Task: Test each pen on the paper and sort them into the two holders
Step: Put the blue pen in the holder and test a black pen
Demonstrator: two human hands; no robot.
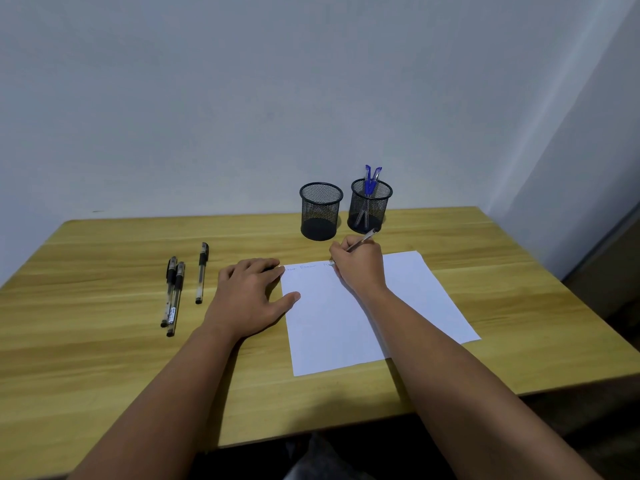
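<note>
**Pen test under way: two sorted, one in hand, three waiting**

We note the right hand with its fingers pinched round a pen, tip down at the far left part of the paper, just beside a few faint marks near the sheet's far edge. The barrel slants up and to the right, toward the holders. The left hand lies flat, fingers straight and spread, on the surface; its fingertips and thumb press the paper's left edge, holding nothing.

Beyond the hands, at the far side, stand two black mesh holders. The right holder contains two blue-capped pens. The left holder looks empty.

To the left of the left hand, three black pens lie apart from the paper: a touching pair and a single one just to their right.

Our judgement: two pens done, a third being tested, three untested. The marks are too faint for us to read whether this pen writes.
</note>
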